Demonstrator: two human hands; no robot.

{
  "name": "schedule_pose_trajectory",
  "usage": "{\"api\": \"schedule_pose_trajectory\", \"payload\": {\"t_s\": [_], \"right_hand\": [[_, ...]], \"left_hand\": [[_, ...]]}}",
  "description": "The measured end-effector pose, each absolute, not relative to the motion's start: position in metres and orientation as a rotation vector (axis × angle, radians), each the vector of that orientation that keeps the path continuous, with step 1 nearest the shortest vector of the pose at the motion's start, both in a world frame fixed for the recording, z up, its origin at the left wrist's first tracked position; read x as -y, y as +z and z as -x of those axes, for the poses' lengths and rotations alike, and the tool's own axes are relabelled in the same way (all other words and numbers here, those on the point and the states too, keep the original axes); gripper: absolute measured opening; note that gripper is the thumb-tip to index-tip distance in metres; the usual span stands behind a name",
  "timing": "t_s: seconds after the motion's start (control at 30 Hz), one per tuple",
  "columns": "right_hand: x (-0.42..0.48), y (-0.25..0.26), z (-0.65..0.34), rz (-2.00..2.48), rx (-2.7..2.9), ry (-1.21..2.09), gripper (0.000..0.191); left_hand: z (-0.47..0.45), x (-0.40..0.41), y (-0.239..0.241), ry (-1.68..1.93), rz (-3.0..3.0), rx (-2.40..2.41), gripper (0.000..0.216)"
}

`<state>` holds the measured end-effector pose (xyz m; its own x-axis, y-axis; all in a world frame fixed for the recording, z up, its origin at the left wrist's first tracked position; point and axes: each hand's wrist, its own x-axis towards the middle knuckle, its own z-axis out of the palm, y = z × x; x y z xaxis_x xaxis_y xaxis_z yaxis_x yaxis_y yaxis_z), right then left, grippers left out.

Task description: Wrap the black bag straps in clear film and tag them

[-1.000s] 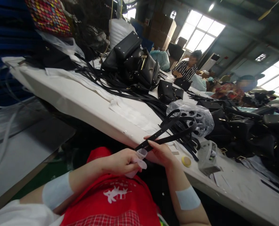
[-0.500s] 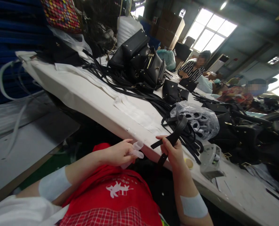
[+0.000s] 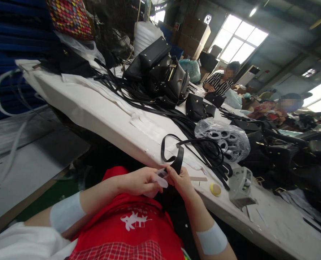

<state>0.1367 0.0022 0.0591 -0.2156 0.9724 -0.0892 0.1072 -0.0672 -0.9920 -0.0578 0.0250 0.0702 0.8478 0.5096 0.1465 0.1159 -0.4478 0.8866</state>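
A narrow black strap point(image 3: 176, 160) curls up in a loop above the white table's near edge point(image 3: 103, 124). My right hand point(image 3: 180, 182) is closed on the strap's lower part. My left hand point(image 3: 141, 181), with pale finger cots on two fingers, pinches the strap end right beside the right hand. Both hands meet just in front of my red apron, below the table edge. More black straps point(image 3: 203, 151) lie in a heap on the table just beyond.
A clear bag of rings point(image 3: 225, 139) lies past the straps. A grey tool point(image 3: 241, 186) and a yellow disc point(image 3: 215, 189) sit to the right. Black bags point(image 3: 160, 72) are piled at the back; two other people sit at the far end.
My hands were apart half a second ago, the right alone holding the strap. Now the left has come back onto the strap, which bends into a loop nearer me.
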Motion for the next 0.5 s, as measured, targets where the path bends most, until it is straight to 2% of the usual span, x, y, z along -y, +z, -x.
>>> {"api": "schedule_pose_trajectory", "payload": {"t_s": [0.2, 0.3, 0.5], "right_hand": [[-0.011, 0.053, -0.137, 1.27, 1.131, 1.344, 0.049], [-0.021, 0.054, -0.143, 1.206, 0.909, 1.242, 0.038], [-0.008, 0.044, -0.13, 1.312, 1.268, 1.245, 0.032]], "left_hand": [[0.058, -0.022, 0.056, 0.432, -1.918, -0.517, 0.028], [0.058, -0.022, 0.056, 0.39, -1.923, -0.502, 0.03], [0.05, -0.028, 0.058, 0.537, -1.829, -0.524, 0.044]]}}
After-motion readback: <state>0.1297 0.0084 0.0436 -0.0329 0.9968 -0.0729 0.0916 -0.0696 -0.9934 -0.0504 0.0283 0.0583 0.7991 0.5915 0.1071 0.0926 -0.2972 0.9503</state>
